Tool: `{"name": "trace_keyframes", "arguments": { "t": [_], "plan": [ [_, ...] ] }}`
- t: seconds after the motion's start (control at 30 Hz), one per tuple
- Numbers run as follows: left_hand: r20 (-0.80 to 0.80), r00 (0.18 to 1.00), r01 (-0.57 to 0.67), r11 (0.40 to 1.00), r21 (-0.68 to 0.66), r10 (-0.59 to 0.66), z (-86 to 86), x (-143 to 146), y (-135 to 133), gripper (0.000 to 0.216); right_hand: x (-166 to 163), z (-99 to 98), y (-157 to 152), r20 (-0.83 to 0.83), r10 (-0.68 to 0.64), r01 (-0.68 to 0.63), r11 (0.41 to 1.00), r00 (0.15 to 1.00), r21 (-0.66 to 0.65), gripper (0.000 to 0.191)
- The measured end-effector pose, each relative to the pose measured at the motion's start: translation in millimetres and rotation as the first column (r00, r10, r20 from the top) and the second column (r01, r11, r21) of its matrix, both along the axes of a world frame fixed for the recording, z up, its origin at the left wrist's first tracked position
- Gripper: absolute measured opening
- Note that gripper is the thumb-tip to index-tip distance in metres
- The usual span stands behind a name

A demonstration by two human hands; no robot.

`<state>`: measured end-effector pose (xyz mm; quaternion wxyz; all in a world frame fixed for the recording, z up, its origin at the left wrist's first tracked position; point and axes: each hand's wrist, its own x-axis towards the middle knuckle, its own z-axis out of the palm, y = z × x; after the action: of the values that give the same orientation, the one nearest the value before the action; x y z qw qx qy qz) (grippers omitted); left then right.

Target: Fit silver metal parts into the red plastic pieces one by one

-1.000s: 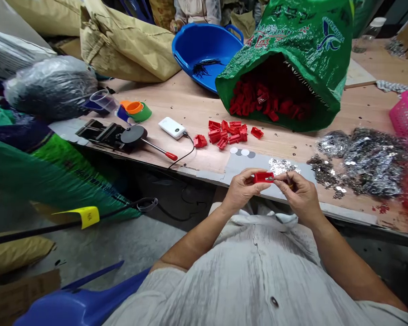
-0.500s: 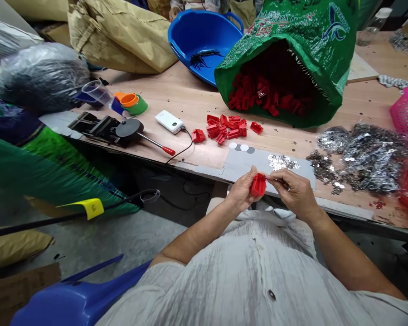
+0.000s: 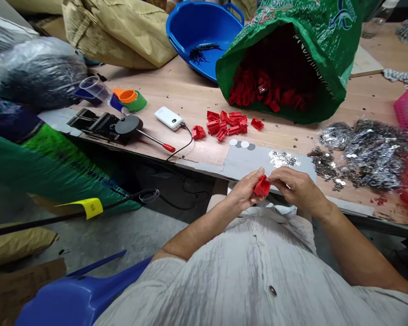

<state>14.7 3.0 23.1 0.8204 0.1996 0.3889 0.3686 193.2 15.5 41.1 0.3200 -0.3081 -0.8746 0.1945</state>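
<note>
Left grip (image 3: 246, 190): is clasping the red clip (image 3: 262, 186), just below the grey card (image 3: 251, 160).
Right grip (image 3: 294, 188): is pinching shut at the clip's top.
Change: clip is tilting upright, flat a second ago.

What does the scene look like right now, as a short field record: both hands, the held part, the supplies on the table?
Left hand: grips a red plastic part by the table edge
Right hand: fingertips at the part's right side; hold unclear
Loose red parts: small heap beyond the grey sheet
Green sack: on its side, open, red parts inside
Metal pieces: shiny heap at right
Blue basin: left of the sack, dark bits inside
</note>
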Motion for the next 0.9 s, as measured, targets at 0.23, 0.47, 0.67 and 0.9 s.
{"name": "trace_keyframes", "arguments": {
  "t": [0.23,0.47,0.67,0.9],
  "plan": [
    [-0.01,1.0,0.02,0.999,-0.038,-0.021,0.8,-1,1,0.052,-3,-5.0,-1,-0.068,-0.03,0.031,0.999,0.997,0.014,0.013],
    [0.006,1.0,0.021,0.999,-0.031,-0.021,-1.3,0,0,0.051,0,1.9,-2,-0.047,-0.004,-0.004,0.988,0.999,-0.157,0.016],
    [-0.008,1.0,-0.018,1.0,-0.019,0.017,-3.2,0,1,0.053,10,4.1,1,-0.053,-0.176,0.126,0.855,0.983,-0.502,0.024],
    [-0.063,0.993,0.109,0.992,0.07,-0.104,-10.7,2,0,0.053,5,-20.3,0,-0.156,-0.178,0.014,0.702,0.971,-0.712,0.022]
  ]
}}
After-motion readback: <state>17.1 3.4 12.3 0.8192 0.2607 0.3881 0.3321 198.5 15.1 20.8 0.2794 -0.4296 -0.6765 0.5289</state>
